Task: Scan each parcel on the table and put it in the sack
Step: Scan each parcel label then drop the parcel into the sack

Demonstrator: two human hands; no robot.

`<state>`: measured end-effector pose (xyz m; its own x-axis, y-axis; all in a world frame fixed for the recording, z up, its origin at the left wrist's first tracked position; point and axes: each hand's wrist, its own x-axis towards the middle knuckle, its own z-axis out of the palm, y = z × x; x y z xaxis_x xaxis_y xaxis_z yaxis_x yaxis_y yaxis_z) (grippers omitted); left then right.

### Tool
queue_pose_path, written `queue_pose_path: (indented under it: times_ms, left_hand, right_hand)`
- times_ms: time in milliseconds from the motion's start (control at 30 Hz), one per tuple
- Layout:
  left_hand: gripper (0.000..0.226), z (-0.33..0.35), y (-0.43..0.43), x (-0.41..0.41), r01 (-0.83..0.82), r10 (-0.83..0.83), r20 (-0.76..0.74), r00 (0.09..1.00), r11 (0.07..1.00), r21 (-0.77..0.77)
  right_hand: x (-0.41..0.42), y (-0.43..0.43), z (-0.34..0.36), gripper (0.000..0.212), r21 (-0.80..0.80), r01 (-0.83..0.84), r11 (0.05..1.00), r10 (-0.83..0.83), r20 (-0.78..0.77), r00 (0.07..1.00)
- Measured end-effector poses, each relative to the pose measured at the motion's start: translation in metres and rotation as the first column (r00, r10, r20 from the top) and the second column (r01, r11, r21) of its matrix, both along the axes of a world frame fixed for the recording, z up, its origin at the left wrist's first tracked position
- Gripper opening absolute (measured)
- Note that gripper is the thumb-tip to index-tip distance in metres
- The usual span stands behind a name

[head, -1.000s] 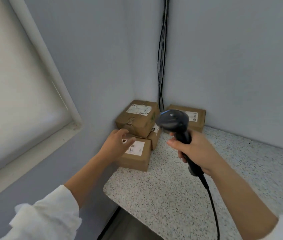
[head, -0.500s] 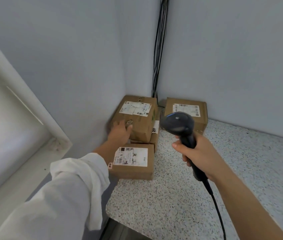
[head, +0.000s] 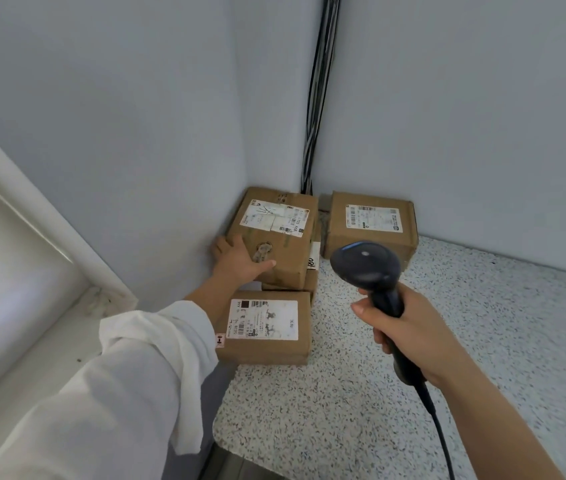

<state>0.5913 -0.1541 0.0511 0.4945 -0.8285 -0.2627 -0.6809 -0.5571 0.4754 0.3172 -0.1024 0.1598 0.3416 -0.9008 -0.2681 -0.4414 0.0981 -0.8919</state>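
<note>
**While the right hand holds a scanner, the left takes the top parcel**

Where two grey walls meet, four brown cardboard parcels sit in the far corner of a speckled tabletop (head: 465,341). The top parcel (head: 274,233) lies tilted on a lower parcel (head: 311,280), which is almost wholly hidden, with only a strip of its side and label showing. The left hand (head: 240,261) grips the top parcel's near left corner. Its thumb stretches across the near face, and its fingers (head: 219,244) curl round the side next to the wall, with their tips out of sight. A front parcel (head: 267,327) lies flat just before the stack, label up, its left end covered by a white sleeve (head: 143,368). A rear parcel (head: 371,223) stands against the back wall, apart from the stack.

The right hand (head: 409,330) is raised above the tabletop, fingers (head: 364,310) wrapped round the handle of a black barcode scanner (head: 366,263). The scanner's window faces away, unseen. Its cord (head: 442,438) runs off the bottom edge. Black cables (head: 316,98) run down the corner behind the parcels. The label print is too small to read.
</note>
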Motion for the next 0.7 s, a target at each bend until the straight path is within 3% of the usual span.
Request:
queue_pose_path:
  times_ms: [367, 567, 700]
  left_hand:
    - [0.129, 0.015, -0.017, -0.027, 0.045, -0.044, -0.01, 0.999, 0.974, 0.221]
    - [0.152, 0.009, -0.032, -0.029, -0.059, 0.074, -0.038, 0.996, 0.95, 0.308]
    - [0.151, 0.017, -0.038, -0.029, -0.099, 0.125, -0.056, 0.991, 0.936, 0.338]
  right_hand:
    - [-0.015, 0.0, 0.006, 0.015, -0.002, 0.065, 0.998, -0.065, 0.016, 0.998]
    - [-0.028, 0.001, 0.008, 0.014, 0.001, 0.101, 0.995, -0.101, 0.02, 0.995]
    - [-0.038, 0.002, 0.011, 0.015, -0.001, 0.123, 0.992, -0.123, 0.012, 0.992]
